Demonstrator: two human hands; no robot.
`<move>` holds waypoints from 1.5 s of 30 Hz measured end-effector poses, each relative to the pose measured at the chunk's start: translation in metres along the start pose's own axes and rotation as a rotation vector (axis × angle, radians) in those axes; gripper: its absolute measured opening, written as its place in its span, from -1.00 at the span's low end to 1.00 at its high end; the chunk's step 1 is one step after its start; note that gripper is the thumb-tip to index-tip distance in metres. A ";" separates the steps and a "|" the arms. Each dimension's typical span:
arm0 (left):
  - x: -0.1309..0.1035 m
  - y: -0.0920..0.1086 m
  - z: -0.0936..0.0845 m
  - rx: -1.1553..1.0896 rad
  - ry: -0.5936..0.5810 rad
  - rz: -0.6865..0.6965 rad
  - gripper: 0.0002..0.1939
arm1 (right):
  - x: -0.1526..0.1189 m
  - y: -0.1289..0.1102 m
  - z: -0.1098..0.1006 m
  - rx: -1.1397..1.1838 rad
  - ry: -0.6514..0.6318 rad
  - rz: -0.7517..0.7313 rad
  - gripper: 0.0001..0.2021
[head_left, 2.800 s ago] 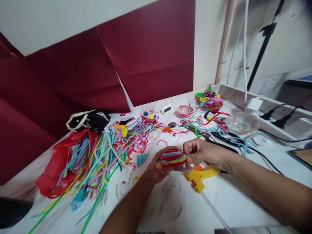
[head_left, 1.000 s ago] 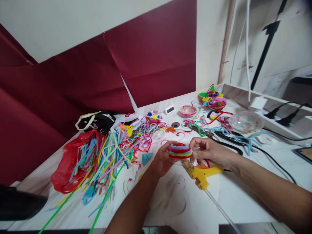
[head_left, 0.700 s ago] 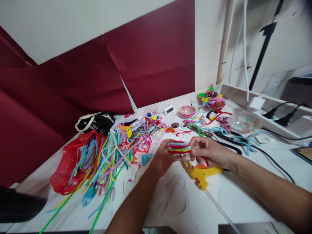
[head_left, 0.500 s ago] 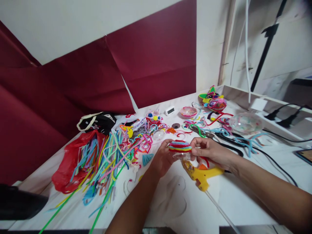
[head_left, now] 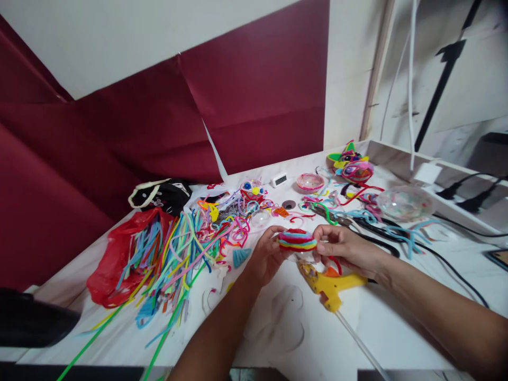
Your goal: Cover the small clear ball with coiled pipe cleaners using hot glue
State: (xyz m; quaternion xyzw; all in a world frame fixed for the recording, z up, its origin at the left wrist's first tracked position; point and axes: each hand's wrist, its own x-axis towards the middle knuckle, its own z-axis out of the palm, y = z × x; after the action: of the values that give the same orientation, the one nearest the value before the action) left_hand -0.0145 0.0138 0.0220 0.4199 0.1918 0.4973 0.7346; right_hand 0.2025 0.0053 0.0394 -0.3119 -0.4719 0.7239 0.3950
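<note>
Maroon paper backs the worktop; left fingers and right fingers grip a striped dome, apparently adjusting bands; steady pressure seems needed next.

One left hand and one right hand made two, with one striped dome. There was one yellow glue gun with one glue stick, one red plastic bag, one black bag and one white timer. One pink-rimmed bowl and one large clear bowl were there. Black plugs numbered two; the pipe cleaners were too tangled to count.
</note>
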 end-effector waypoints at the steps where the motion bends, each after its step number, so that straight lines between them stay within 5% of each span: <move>1: 0.000 0.000 0.001 0.000 0.005 -0.001 -0.65 | 0.000 0.001 -0.001 0.015 0.002 -0.008 -0.60; 32: -0.010 0.019 0.006 0.226 -0.257 -0.062 -0.29 | -0.003 0.002 -0.005 0.248 -0.133 0.168 -0.63; 45: -0.010 0.016 0.008 0.245 -0.170 -0.056 -0.28 | -0.002 0.002 -0.005 0.224 -0.112 0.177 -0.63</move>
State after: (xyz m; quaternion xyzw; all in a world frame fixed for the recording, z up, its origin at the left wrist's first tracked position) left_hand -0.0227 0.0045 0.0383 0.5414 0.1997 0.4121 0.7051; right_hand 0.2074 0.0050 0.0357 -0.2653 -0.3801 0.8204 0.3348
